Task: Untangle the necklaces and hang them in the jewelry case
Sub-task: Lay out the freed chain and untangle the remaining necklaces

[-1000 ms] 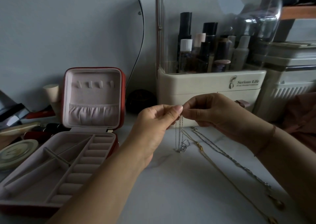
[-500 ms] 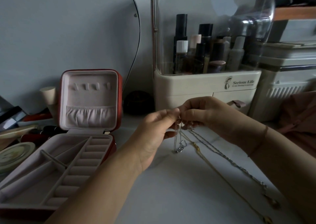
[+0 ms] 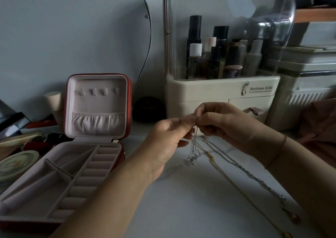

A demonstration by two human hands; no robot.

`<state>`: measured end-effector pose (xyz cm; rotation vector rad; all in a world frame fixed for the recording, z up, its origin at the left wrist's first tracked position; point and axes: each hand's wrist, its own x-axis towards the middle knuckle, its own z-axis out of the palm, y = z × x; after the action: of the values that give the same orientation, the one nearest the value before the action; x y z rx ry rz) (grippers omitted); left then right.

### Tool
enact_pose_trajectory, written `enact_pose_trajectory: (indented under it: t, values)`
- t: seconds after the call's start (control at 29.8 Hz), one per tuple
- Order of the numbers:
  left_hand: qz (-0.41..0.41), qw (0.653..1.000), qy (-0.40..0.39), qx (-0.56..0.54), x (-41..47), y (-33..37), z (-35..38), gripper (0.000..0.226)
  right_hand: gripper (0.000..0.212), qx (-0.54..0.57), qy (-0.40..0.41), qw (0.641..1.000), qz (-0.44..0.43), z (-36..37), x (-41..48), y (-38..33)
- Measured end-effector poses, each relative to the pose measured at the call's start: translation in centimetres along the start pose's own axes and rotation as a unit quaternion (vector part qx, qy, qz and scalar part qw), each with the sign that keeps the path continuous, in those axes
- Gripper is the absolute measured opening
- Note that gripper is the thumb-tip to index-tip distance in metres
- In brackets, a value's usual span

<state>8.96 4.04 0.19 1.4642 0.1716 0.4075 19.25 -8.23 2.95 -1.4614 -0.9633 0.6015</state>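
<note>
We hold a thin silver necklace (image 3: pixel 193 150) pinched between left hand (image 3: pixel 167 141) and right hand (image 3: pixel 223 123); it hangs down in bunched loops. A gold chain (image 3: pixel 214 163) and a link chain (image 3: pixel 241 168) lie flat side by side, running lower right. The red case (image 3: pixel 98 103) sits open at left, pink-lined, lid upright with a row of hooks (image 3: pixel 99 91).

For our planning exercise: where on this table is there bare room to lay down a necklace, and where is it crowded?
Bare tabletop lies at the front, between the jewelry case and the gold chain. Crowded: round tin among clutter left of the case; silver chain right of the gold one. Left hand and right hand pinch a thin necklace.
</note>
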Motion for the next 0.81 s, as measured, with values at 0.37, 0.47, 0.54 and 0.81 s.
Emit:
enact_pose_trajectory:
  t: [0.37, 0.47, 0.54, 0.81]
  values:
    - [0.041, 0.998, 0.044, 0.0, 0.21, -0.31, 0.07, 0.029, 0.009, -0.004, -0.001, 1.0, -0.015, -0.23, -0.15, -0.01]
    - [0.022, 0.999, 0.044, -0.023, 0.21, -0.2, -0.02, 0.03, 0.016, -0.009, -0.015, 1.0, 0.001, -0.28, -0.2, -0.3]
    - [0.005, 0.997, 0.035, -0.062, 0.15, -0.05, -0.1, 0.027, 0.019, -0.005, -0.016, 1.0, 0.013, -0.24, -0.24, -0.48]
    - [-0.018, 0.986, 0.007, -0.163, 0.21, 0.4, -0.33, 0.012, 0.015, 0.034, -0.031, 0.999, 0.029, -0.37, -0.29, -0.48]
